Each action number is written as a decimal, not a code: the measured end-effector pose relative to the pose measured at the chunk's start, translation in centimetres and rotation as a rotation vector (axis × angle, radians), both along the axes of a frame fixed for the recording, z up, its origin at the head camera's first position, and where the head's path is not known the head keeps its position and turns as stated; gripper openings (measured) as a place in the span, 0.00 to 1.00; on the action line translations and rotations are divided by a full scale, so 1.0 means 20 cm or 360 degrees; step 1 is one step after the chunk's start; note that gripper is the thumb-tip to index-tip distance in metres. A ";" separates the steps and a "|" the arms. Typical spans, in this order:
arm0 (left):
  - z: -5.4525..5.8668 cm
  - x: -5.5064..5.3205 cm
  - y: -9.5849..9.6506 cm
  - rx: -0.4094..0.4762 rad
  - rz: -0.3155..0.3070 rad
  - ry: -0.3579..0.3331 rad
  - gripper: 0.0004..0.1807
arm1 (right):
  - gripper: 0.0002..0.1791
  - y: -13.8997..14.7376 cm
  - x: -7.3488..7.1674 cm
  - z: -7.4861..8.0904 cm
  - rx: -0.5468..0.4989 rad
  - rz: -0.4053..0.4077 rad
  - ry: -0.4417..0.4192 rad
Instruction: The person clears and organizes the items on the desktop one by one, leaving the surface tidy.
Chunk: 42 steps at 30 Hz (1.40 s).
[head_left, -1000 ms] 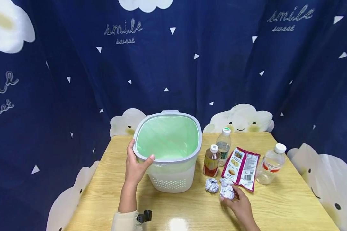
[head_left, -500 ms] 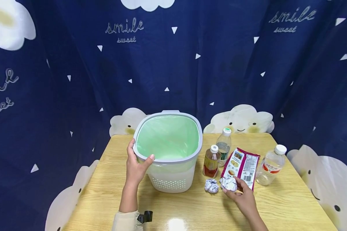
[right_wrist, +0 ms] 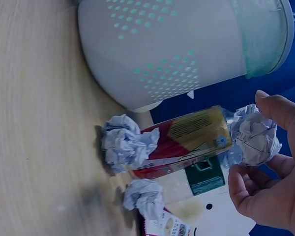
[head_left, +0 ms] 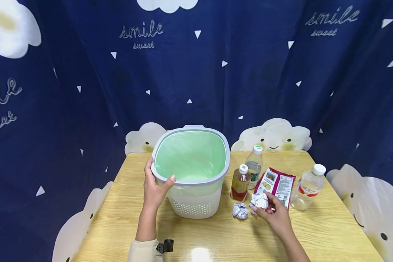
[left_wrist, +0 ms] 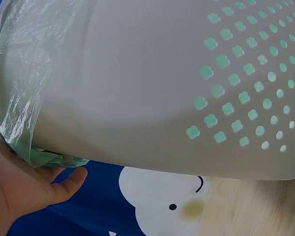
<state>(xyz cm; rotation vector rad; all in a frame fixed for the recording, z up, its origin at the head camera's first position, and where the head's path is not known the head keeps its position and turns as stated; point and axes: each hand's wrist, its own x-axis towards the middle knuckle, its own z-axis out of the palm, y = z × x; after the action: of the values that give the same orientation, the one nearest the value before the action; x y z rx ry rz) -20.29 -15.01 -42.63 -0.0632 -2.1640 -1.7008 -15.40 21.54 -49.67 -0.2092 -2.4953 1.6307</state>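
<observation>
Wood-grain tabletop (head_left: 118, 203) runs back toward a navy curtain (head_left: 183, 72) at twelve o'clock, lettered "smile" and "sweet". At eight o'clock on the bin (head_left: 196, 207), the left hand (head_left: 154, 187) clamps its fingers round the rim (head_left: 191, 182); toward four, the right hand (head_left: 276, 216) pinches a crumpled paper ball (head_left: 259, 201) between thumb and fingers. At the ball's two o'clock lies a magenta packet (head_left: 284, 185), its print too small to read.

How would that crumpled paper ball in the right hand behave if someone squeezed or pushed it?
The paper ball in the right hand is probably light, looking like nothing but wadded paper. Its open folds would likely give when squeezed. Being lumpy, it may roll only haltingly.
</observation>
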 end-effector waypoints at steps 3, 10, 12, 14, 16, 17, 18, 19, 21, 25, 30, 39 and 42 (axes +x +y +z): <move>0.00 0.00 0.00 -0.0005 0.0010 0.0000 0.52 | 0.43 0.00 -0.01 0.02 0.0001 0.0013 0.0029; -0.03 0.00 0.00 0.0008 0.0012 0.0039 0.52 | 0.41 -0.01 -0.03 0.08 -0.0051 0.0065 0.0107; -0.03 0.00 0.00 0.0016 0.0009 0.0045 0.52 | 0.40 -0.01 -0.04 0.10 -0.0060 0.0078 0.0130; -0.03 0.00 0.01 0.0025 0.0003 0.0048 0.52 | 0.39 -0.01 -0.04 0.12 -0.0060 0.0088 0.0144; -0.03 0.00 0.01 0.0031 -0.0007 0.0051 0.52 | 0.39 -0.01 -0.05 0.14 -0.0054 0.0100 0.0148; -0.02 0.00 0.02 0.0032 -0.0012 0.0054 0.52 | 0.38 -0.01 -0.05 0.15 -0.0053 0.0106 0.0154; -0.02 0.00 0.02 0.0032 -0.0016 0.0057 0.52 | 0.38 -0.01 -0.06 0.16 -0.0052 0.0109 0.0160; -0.02 0.00 0.02 0.0033 -0.0017 0.0056 0.52 | 0.38 -0.01 -0.06 0.16 -0.0047 0.0117 0.0162; -0.02 0.00 0.02 0.0029 -0.0009 0.0048 0.52 | 0.38 -0.02 -0.07 0.18 -0.0044 0.0135 0.0171; -0.03 0.00 0.02 0.0024 0.0029 0.0022 0.52 | 0.38 -0.03 -0.10 0.20 -0.0032 0.0183 0.0203; -0.02 0.01 0.02 0.0015 0.0065 0.0046 0.51 | 0.36 -0.04 -0.14 0.24 -0.0020 0.0221 0.0276; -0.02 0.00 0.02 0.0025 0.0099 0.0085 0.52 | 0.37 -0.06 -0.19 0.36 -0.0142 0.0255 0.0307; -0.02 0.00 0.02 0.0025 0.0108 0.0089 0.52 | 0.38 -0.06 -0.20 0.39 -0.0153 0.0269 0.0298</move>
<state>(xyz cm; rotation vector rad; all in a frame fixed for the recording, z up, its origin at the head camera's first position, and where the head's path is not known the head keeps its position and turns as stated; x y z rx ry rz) -20.28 -14.63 -43.01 -0.0322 -2.0885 -1.6582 -19.43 20.41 -41.79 0.1420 -2.3520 1.7453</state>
